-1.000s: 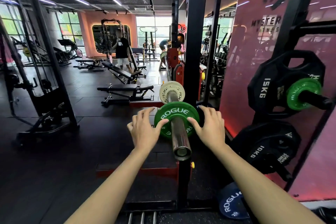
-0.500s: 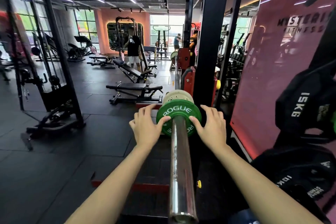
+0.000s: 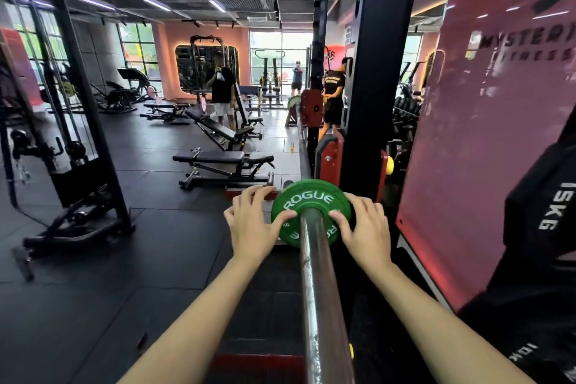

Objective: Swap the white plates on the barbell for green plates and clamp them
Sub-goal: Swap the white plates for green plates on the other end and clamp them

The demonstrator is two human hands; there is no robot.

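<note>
Head view, only one. Green plate [image 3: 307, 201] ("ROGUE" in white lettering) sits on the barbell sleeve [image 3: 324, 305], far up the sleeve toward the rack upright [image 3: 367, 103], w/ the long chrome end of the sleeve running back toward the viewer.

L hand [image 3: 252, 224] on the plate's left rim: thumb pressed flat on the green face, fingers curled round behind the edge, so grasping the plate. R hand [image 3: 366, 231] mirrors it on the right rim, thumb on the face beside the bar, fingers wrapped over the edge (tips hidden behind).

Whether a white plate sits behind the green one: can't tell.

Black plates [image 3: 548, 212] marked 15KG and 10K hang at right edge of frame. Flat bench [image 3: 218, 157] on the dark floor beyond, well apart from the bar.
</note>
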